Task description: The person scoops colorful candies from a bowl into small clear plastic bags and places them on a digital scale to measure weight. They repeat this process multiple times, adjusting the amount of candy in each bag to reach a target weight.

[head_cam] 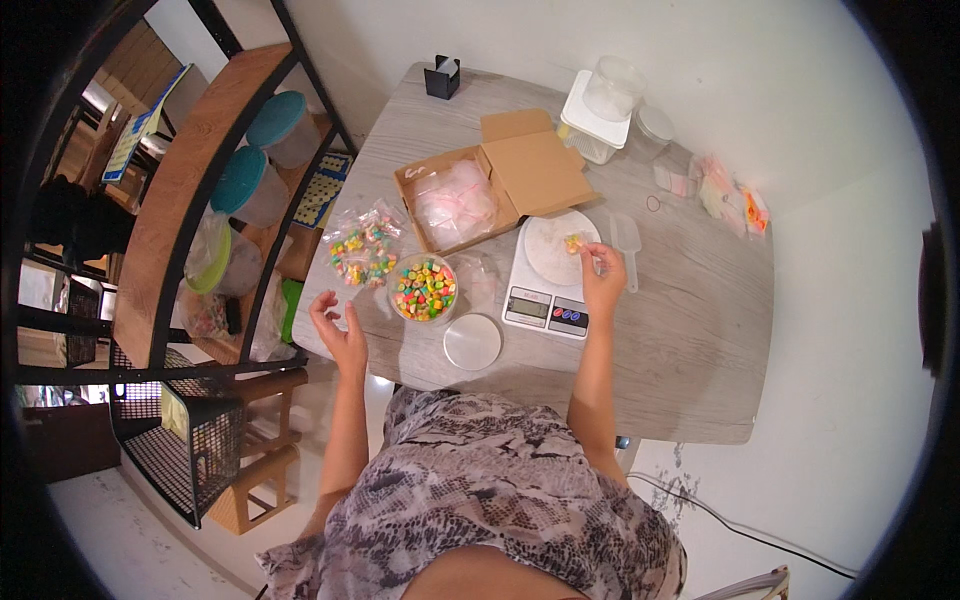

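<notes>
My right hand is over the round pan of a white digital kitchen scale, its fingertips pinching what looks like a small clear bag of colourful candies. Whether that bag rests on the pan, I cannot tell. My left hand holds nothing, its fingers apart, above the table's left front edge. Just beyond it lies a heap of filled clear candy bags. A round tub of small multicoloured candies stands to the right of that heap. Nearer to me is a round silvery lid.
An opened cardboard box holds empty-looking plastic bags. Beside the scale lies a clear scoop. White-lidded containers and plastic packets line the wall side. A shelf rack with teal-lidded tubs borders the table's left.
</notes>
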`<action>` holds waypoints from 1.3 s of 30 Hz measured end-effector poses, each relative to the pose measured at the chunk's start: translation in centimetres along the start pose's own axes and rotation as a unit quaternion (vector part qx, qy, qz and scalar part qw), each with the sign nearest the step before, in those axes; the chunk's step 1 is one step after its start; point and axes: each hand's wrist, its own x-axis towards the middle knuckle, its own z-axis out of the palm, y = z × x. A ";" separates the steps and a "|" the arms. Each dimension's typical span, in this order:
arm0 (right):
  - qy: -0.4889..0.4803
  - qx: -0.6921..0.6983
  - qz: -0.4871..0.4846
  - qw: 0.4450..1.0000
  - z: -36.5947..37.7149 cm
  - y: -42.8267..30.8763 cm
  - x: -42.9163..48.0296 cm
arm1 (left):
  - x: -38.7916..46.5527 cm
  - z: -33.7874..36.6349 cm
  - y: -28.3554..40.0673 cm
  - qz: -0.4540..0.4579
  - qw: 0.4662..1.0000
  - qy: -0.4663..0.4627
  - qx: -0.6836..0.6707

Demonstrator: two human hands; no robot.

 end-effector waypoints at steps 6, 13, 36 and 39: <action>-0.171 0.283 0.058 0.942 -2.4 -7.7 -0.3 | 2.6 3.6 8.1 0.002 0.970 -0.063 -0.237; -0.219 0.328 -0.021 0.919 -3.5 -15.6 -2.3 | 1.7 6.9 16.7 0.002 0.873 -0.380 -0.306; -0.155 0.314 -0.088 0.932 -2.2 -18.4 -5.1 | 1.0 5.6 18.5 0.024 0.890 -0.297 -0.346; -0.158 0.296 -0.096 0.937 -2.1 -18.4 -5.2 | 1.1 5.6 18.5 0.035 0.892 -0.311 -0.325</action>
